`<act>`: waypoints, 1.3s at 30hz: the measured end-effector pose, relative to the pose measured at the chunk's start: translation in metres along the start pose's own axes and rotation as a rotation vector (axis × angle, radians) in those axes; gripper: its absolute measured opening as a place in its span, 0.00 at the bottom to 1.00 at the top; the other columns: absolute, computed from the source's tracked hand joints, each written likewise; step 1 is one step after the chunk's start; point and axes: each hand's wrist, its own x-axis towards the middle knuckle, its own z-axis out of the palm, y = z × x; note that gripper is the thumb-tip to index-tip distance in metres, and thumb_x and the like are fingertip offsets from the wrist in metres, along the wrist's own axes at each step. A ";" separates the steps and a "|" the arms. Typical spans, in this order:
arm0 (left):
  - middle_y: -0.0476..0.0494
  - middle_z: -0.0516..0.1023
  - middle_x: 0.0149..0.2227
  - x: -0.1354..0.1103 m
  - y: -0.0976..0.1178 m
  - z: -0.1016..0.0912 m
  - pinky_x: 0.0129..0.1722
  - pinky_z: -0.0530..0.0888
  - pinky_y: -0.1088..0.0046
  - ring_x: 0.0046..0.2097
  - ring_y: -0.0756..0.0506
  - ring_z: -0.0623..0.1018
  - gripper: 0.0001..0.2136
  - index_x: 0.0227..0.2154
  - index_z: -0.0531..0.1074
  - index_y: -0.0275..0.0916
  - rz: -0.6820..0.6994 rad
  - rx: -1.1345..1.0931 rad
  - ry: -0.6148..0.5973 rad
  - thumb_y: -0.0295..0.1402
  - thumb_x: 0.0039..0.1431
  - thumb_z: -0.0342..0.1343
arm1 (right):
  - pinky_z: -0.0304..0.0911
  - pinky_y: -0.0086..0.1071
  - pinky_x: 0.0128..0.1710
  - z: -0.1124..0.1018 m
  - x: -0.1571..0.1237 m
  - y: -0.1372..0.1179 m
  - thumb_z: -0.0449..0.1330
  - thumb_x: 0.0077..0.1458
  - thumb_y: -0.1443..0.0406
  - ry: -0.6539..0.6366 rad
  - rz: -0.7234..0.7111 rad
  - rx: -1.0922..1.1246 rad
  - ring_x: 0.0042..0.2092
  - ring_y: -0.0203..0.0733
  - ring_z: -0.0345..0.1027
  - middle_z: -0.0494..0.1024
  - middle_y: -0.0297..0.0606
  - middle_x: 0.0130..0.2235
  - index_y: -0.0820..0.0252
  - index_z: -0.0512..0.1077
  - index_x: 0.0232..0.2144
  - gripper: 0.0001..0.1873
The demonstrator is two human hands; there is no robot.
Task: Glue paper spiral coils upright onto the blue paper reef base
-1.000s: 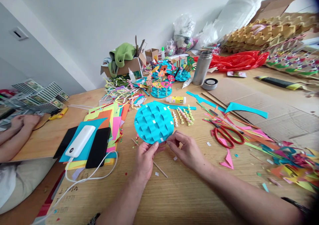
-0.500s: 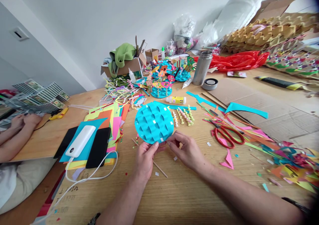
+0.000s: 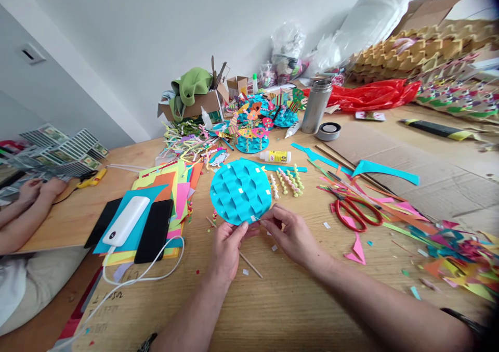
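A round blue paper disc (image 3: 240, 188) with rows of raised, cut flaps is tilted up over the table. Small white squares are stuck on it, one close to its lower edge. My left hand (image 3: 231, 240) grips that lower edge, thumb on top and fingers underneath. Beside it, at the lower right rim, my right hand (image 3: 286, 232) is closed in a pinch. A thin sliver shows at its fingertips near the lowest white square, too small to name. Twisted pipe cleaners (image 3: 288, 181) lie just beyond the disc, with a glue bottle (image 3: 276, 157) behind them.
Red-handled scissors (image 3: 356, 212) and paper scraps (image 3: 460, 258) lie on the right. To the left are coloured paper sheets (image 3: 179, 185), a white power bank (image 3: 127, 219) and a black phone (image 3: 154, 231). A metal flask (image 3: 316, 107) stands behind. A co-worker's hands (image 3: 41, 190) rest far left.
My right hand's fingertips have shifted slightly at the disc's rim, and a thin sliver now shows there. The left hand and the disc have hardly moved.
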 end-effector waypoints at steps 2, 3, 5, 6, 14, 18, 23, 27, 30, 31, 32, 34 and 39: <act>0.41 0.82 0.39 0.000 0.001 0.000 0.39 0.76 0.66 0.41 0.42 0.80 0.11 0.35 0.78 0.37 -0.005 -0.004 0.004 0.33 0.47 0.64 | 0.57 0.27 0.28 0.001 -0.001 0.000 0.55 0.56 0.70 -0.007 -0.005 -0.003 0.28 0.34 0.63 0.70 0.34 0.27 0.61 0.71 0.28 0.07; 0.41 0.82 0.38 0.000 0.001 0.001 0.39 0.76 0.66 0.40 0.42 0.80 0.11 0.34 0.78 0.37 -0.009 -0.005 0.006 0.33 0.46 0.64 | 0.57 0.27 0.28 0.001 -0.001 0.000 0.55 0.56 0.70 -0.011 -0.013 -0.007 0.29 0.34 0.64 0.71 0.34 0.28 0.61 0.71 0.27 0.07; 0.41 0.82 0.38 0.000 0.001 0.002 0.40 0.76 0.65 0.40 0.41 0.80 0.10 0.33 0.78 0.36 -0.015 -0.004 0.013 0.33 0.45 0.65 | 0.58 0.27 0.29 0.001 -0.002 0.000 0.54 0.56 0.71 -0.019 -0.031 -0.018 0.30 0.35 0.65 0.71 0.35 0.29 0.61 0.70 0.27 0.07; 0.41 0.82 0.37 0.000 0.001 0.002 0.40 0.75 0.65 0.40 0.41 0.80 0.10 0.33 0.78 0.36 -0.017 -0.003 0.016 0.34 0.45 0.65 | 0.58 0.28 0.30 0.002 -0.002 0.000 0.54 0.56 0.71 -0.021 -0.035 -0.025 0.31 0.35 0.65 0.71 0.35 0.29 0.61 0.70 0.27 0.08; 0.41 0.82 0.40 -0.002 0.001 0.002 0.40 0.75 0.65 0.42 0.40 0.80 0.12 0.36 0.78 0.38 -0.003 -0.006 0.016 0.33 0.46 0.64 | 0.56 0.27 0.27 0.000 -0.001 -0.002 0.54 0.56 0.71 0.010 -0.004 -0.030 0.28 0.35 0.62 0.70 0.34 0.26 0.61 0.71 0.28 0.07; 0.41 0.81 0.41 -0.002 0.001 0.002 0.41 0.75 0.65 0.42 0.40 0.80 0.12 0.37 0.78 0.37 0.000 0.012 0.011 0.33 0.46 0.64 | 0.56 0.27 0.26 0.000 -0.001 -0.002 0.54 0.55 0.71 0.016 -0.009 -0.032 0.27 0.34 0.62 0.69 0.33 0.25 0.61 0.71 0.28 0.07; 0.41 0.82 0.39 -0.002 0.000 0.002 0.40 0.75 0.65 0.41 0.40 0.80 0.11 0.34 0.78 0.37 0.007 0.010 0.029 0.33 0.45 0.65 | 0.56 0.26 0.25 0.000 0.000 -0.004 0.54 0.54 0.71 0.022 0.001 -0.029 0.26 0.34 0.62 0.68 0.33 0.25 0.61 0.71 0.27 0.07; 0.42 0.82 0.39 -0.002 -0.001 0.001 0.40 0.76 0.67 0.41 0.41 0.80 0.11 0.35 0.78 0.37 0.021 0.017 0.026 0.33 0.46 0.64 | 0.56 0.26 0.25 -0.001 0.000 -0.005 0.54 0.55 0.71 0.019 0.007 -0.031 0.26 0.33 0.61 0.68 0.33 0.25 0.62 0.71 0.28 0.07; 0.42 0.82 0.39 -0.002 -0.001 0.001 0.40 0.75 0.67 0.41 0.41 0.80 0.11 0.35 0.78 0.38 0.019 0.029 0.029 0.33 0.47 0.64 | 0.56 0.26 0.26 0.000 0.000 -0.004 0.54 0.55 0.71 0.019 0.012 -0.034 0.26 0.33 0.61 0.68 0.32 0.25 0.61 0.71 0.27 0.07; 0.42 0.82 0.38 -0.001 -0.001 0.001 0.40 0.75 0.66 0.41 0.41 0.80 0.11 0.35 0.78 0.37 0.019 0.032 0.030 0.33 0.47 0.64 | 0.56 0.27 0.26 0.000 0.000 -0.004 0.54 0.55 0.71 0.018 0.012 -0.033 0.26 0.33 0.61 0.68 0.32 0.25 0.61 0.70 0.27 0.07; 0.41 0.82 0.38 -0.001 -0.001 0.000 0.40 0.75 0.66 0.40 0.41 0.80 0.11 0.35 0.78 0.37 0.018 0.036 0.029 0.33 0.46 0.64 | 0.56 0.27 0.26 0.000 -0.001 -0.004 0.54 0.55 0.70 0.017 0.013 -0.031 0.26 0.33 0.61 0.68 0.32 0.25 0.61 0.70 0.27 0.07; 0.41 0.82 0.38 -0.001 -0.002 0.000 0.40 0.75 0.66 0.40 0.41 0.80 0.11 0.35 0.78 0.37 0.016 0.041 0.026 0.33 0.47 0.64 | 0.56 0.27 0.26 0.000 -0.001 -0.003 0.54 0.56 0.70 0.015 0.010 -0.025 0.27 0.34 0.62 0.68 0.33 0.25 0.61 0.70 0.27 0.07; 0.41 0.82 0.37 -0.001 -0.006 0.000 0.40 0.75 0.65 0.39 0.41 0.80 0.11 0.35 0.79 0.36 -0.004 0.063 -0.005 0.33 0.47 0.63 | 0.57 0.28 0.29 0.002 -0.002 -0.002 0.54 0.57 0.70 0.012 -0.017 -0.026 0.30 0.36 0.64 0.70 0.35 0.28 0.60 0.69 0.26 0.08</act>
